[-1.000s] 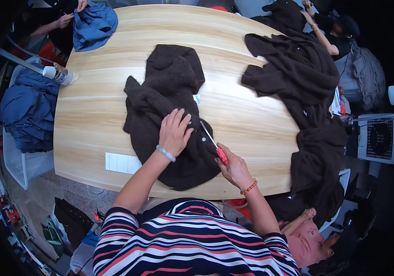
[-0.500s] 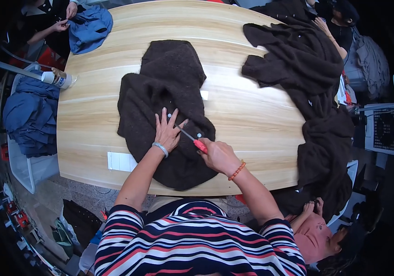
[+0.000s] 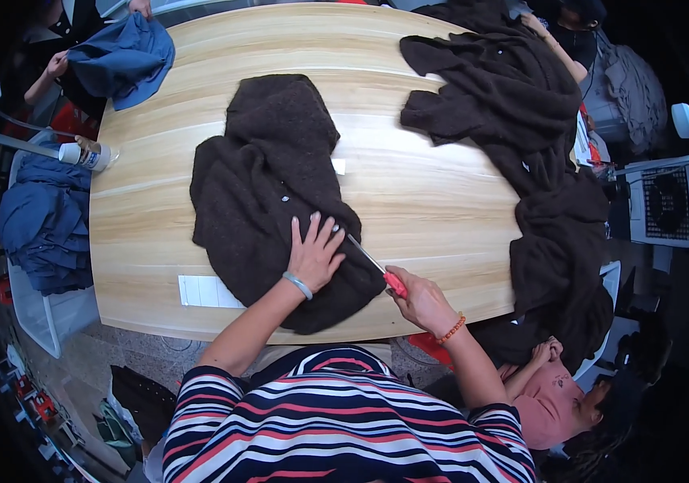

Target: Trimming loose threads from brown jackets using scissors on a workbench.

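A dark brown knitted garment (image 3: 268, 161) lies loosely folded on the wooden table before me. My left hand (image 3: 314, 256) presses flat on it, fingers spread. By the left fingertips sits a small shiny button (image 3: 335, 228), and another button (image 3: 285, 198) shows farther up the cloth. My right hand (image 3: 425, 302) is closed round the red handle of a tool with a slim metal shaft (image 3: 370, 256). Its tip points at the cloth beside the nearer button; I cannot tell whether it touches. The tool's exact kind does not show.
White paper labels (image 3: 207, 291) lie by the near edge of the table (image 3: 143, 241). More dark garments (image 3: 505, 97) cover the right side. A bottle (image 3: 91, 154) is at the left edge, beside a bin of blue clothes (image 3: 43, 225). Co-workers are around the table, one holding blue cloth (image 3: 127, 64).
My left hand has moved right and slightly nearer, from the farther button to the nearer one. My right hand with the red-handled tool has shifted right and toward me. A co-worker's blue cloth has moved left.
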The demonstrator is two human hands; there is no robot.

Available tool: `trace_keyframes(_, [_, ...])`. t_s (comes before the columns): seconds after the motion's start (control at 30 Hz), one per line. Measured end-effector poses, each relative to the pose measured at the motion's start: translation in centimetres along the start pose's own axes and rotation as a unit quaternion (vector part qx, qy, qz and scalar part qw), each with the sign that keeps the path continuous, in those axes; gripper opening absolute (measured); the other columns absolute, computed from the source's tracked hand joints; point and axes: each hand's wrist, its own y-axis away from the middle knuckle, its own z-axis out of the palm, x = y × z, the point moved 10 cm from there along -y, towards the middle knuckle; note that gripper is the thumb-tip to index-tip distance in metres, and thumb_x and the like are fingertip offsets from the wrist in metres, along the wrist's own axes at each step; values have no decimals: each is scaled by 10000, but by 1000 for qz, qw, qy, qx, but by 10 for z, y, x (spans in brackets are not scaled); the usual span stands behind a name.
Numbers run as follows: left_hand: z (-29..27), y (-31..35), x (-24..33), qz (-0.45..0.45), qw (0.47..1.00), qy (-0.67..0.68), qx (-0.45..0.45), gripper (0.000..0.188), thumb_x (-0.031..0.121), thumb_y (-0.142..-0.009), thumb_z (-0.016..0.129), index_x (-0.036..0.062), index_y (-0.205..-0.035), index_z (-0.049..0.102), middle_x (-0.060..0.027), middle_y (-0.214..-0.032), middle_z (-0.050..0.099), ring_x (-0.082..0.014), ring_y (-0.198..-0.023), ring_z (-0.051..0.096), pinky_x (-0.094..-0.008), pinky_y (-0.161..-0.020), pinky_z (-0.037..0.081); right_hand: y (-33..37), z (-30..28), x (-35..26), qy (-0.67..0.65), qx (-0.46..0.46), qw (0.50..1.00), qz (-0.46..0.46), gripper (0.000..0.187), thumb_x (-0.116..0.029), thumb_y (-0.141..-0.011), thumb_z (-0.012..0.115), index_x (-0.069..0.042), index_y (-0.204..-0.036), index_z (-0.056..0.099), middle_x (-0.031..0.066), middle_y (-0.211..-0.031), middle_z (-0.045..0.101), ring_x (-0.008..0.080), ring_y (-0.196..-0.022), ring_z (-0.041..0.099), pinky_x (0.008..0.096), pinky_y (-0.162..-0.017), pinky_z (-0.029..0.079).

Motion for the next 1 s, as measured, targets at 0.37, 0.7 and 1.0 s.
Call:
trace_keyframes(0.37, [40, 6, 1, 52, 996, -34, -60, 598, 319, -804, 683, 241, -1371, 509, -19, -1526, 354, -398, -1443, 184, -756, -1071, 63, -24, 10, -11, 17, -30, 999, 24, 333, -266, -895, 615, -106, -1185, 581, 236, -824, 667, 410, -809, 654, 505, -729, 511])
trace_keyframes(0.7, [31, 2, -3, 50, 999, -8, -16, 590, 335, -813, 673, 277, -1376, 506, -13, -1546, 321, -405, -1442, 178, -750, -1073, 52, 9, 20, 27, 52, -74, 994, 55, 296, -284, -896, 614, -95, -1123, 626, 220, -814, 674, 400, -802, 661, 497, -721, 516])
trace_keyframes(1.0, [37, 1, 3, 50, 998, -20, -28, 621, 371, -801, 682, 268, -1385, 499, -32, -1540, 329, -406, -1435, 195, -740, -1083, 56, -7, 24, 20, 46, -26, 998, 29, 313, -263, -900, 608, -102, -1166, 568, 233, -824, 657, 443, -786, 629, 523, -704, 492])
